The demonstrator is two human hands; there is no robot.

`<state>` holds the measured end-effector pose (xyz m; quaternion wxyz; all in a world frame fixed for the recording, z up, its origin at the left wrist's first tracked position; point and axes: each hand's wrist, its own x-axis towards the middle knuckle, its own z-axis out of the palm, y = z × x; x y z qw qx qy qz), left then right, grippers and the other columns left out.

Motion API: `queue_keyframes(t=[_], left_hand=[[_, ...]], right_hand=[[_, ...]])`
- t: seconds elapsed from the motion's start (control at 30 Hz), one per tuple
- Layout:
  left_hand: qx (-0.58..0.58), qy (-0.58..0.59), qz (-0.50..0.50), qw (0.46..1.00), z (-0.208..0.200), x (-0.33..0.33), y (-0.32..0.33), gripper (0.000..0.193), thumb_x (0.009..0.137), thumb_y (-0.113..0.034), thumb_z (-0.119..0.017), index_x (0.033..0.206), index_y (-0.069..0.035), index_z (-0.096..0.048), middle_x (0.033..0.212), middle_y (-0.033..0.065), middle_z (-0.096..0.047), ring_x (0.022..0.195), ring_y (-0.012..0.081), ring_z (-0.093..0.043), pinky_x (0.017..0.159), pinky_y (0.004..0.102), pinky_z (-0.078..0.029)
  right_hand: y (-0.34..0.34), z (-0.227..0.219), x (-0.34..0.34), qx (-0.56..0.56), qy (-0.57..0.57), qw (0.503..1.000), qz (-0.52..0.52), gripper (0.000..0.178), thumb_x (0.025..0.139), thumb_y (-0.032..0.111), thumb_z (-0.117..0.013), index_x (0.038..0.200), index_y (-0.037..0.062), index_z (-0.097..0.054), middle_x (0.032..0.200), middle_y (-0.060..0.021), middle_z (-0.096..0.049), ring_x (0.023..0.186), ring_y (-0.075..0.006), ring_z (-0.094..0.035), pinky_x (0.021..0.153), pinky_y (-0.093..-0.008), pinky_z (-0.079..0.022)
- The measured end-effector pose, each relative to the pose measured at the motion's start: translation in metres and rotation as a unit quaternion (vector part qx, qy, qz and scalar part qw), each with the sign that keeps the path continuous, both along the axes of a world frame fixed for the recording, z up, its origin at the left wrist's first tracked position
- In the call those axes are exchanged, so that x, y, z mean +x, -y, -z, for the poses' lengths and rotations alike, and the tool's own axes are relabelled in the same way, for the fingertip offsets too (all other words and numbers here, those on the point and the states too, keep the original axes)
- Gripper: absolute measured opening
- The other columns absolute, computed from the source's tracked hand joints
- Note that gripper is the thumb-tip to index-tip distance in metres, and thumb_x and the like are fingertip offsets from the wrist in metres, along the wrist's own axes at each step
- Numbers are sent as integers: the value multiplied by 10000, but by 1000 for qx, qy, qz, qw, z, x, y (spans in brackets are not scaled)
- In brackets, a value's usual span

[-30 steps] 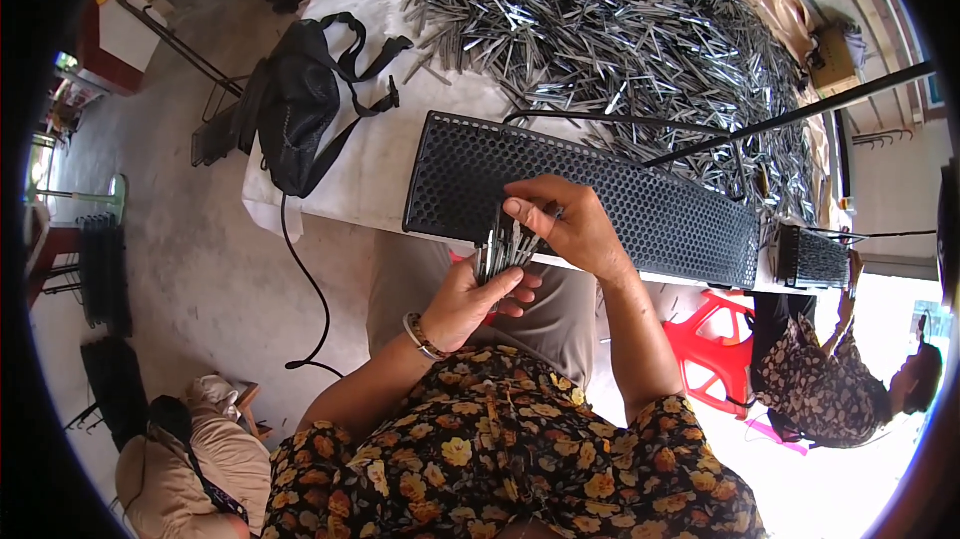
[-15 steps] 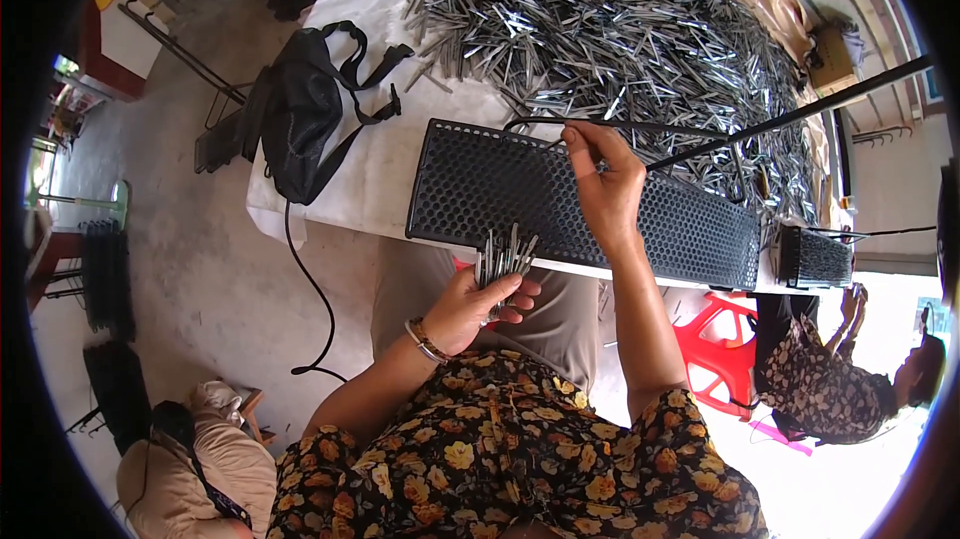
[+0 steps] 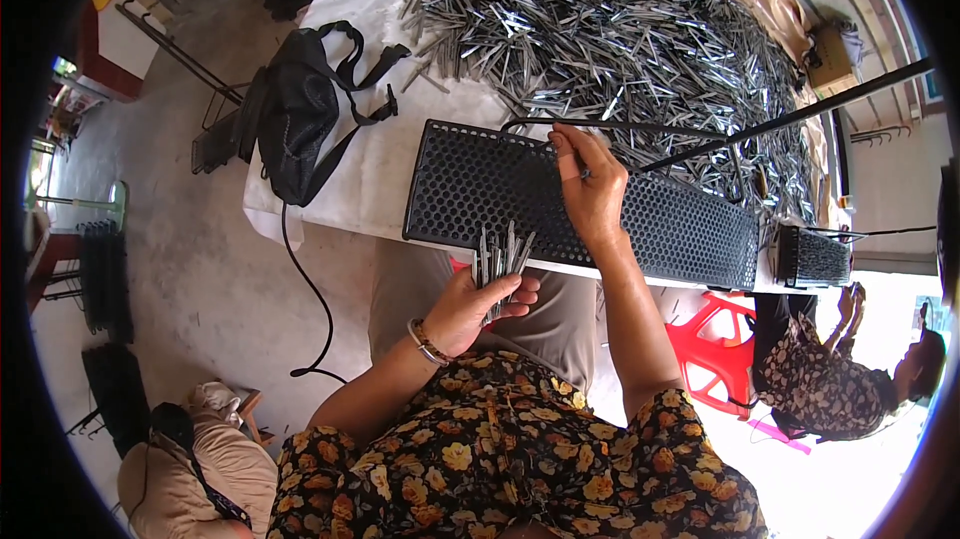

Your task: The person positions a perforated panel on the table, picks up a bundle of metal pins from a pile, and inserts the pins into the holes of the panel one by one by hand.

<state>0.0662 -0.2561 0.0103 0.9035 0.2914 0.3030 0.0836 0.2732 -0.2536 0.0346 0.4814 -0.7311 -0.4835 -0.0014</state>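
My left hand [image 3: 462, 311] is wrapped round a bundle of thin grey metal strips [image 3: 503, 257], their ends fanning upward over the table's near edge. Behind them a long black perforated panel [image 3: 470, 177], full of rows of round holes, leans on the table. At the panel's upper edge my right hand [image 3: 598, 194] has thumb and forefinger pressed together; whatever they pinch is too small or hidden. A bent black rod [image 3: 640, 124] runs along just above that edge. Beyond it spreads a large heap of loose metal strips [image 3: 600, 29].
A black bag with straps [image 3: 300, 119] lies at the table's left, its cord hanging down. To the right stand a smaller black rack [image 3: 815, 257] and a red stool [image 3: 712, 354], with another person [image 3: 825, 379] beside them. A second person [image 3: 200, 469] is at lower left.
My right hand has shifted a little left along the panel's upper edge. My left hand keeps hold of the strips and has hardly moved.
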Motion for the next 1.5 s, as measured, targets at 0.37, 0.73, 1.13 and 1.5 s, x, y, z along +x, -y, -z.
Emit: queue_keyframes(t=[0.37, 0.73, 1.13, 1.5], left_hand=[[-2, 23, -3, 1000, -3, 1, 1, 238, 921, -119, -545, 1124, 6, -558, 1028, 120, -638, 928, 185, -630, 796, 305, -535], [-7, 2, 11, 1000, -6, -1, 0, 225, 931, -137, -542, 1128, -30, -561, 1029, 93, -639, 929, 176, -630, 753, 306, -543], [-68, 35, -90, 993, -15, 6, 5, 234, 932, -160, -549, 1130, -37, -557, 1048, 102, -632, 964, 198, -625, 798, 308, -527], [-30, 0, -7, 1000, -7, 11, 10, 271, 932, -203, -547, 1134, -21, -553, 1050, 122, -637, 918, 191, -637, 768, 298, -530]], right_hand=[[0, 8, 2, 16, 49, 999, 3, 126, 841, 77, -634, 952, 24, -659, 822, -120, -660, 712, -287, -636, 649, -340, -500], [-3, 13, 0, -9, 129, 991, -38, 118, 820, 98, -653, 907, 18, -661, 820, -123, -642, 714, -320, -619, 656, -371, -497], [50, -19, -26, -217, -313, 904, -192, 161, 832, 121, -683, 889, -29, -697, 727, -50, -669, 621, -73, -577, 560, -213, -463], [16, -22, -1, 48, -26, 998, 11, 102, 812, 44, -677, 902, -4, -664, 799, -93, -648, 620, -165, -597, 563, -252, -464]])
